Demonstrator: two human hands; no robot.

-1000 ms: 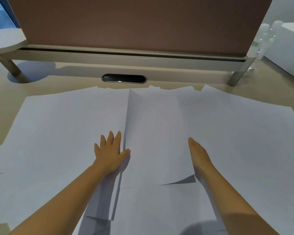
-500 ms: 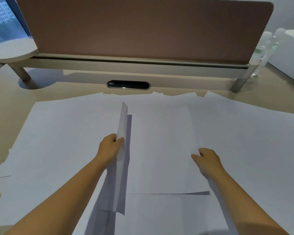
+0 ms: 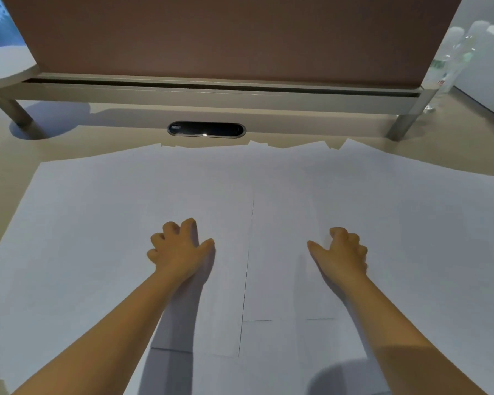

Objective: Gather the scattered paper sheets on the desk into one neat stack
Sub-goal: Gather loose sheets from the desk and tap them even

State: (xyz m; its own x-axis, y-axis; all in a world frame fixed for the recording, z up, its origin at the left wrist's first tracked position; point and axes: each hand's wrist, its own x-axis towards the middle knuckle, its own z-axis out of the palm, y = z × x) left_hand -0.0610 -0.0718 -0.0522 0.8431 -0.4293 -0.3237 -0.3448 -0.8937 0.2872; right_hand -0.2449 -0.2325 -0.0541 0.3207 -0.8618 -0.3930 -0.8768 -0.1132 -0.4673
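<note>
While the left hand (image 3: pixel 180 249) and right hand (image 3: pixel 341 252) press curled fingers, gripping nothing, on the paper sheets (image 3: pixel 268 181) at mid-frame, one hasty drag could crumple the overlapping sheets.

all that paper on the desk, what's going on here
A person is tidying loose white paper sheets that cover most of the desk. The left hand and right hand both rest on the sheets in the middle, fingers curled, apparently holding nothing. The sheets lie spread out and overlapping, with uneven edges near the oval cable port and the brown divider panel. No neat stack exists yet.
</note>
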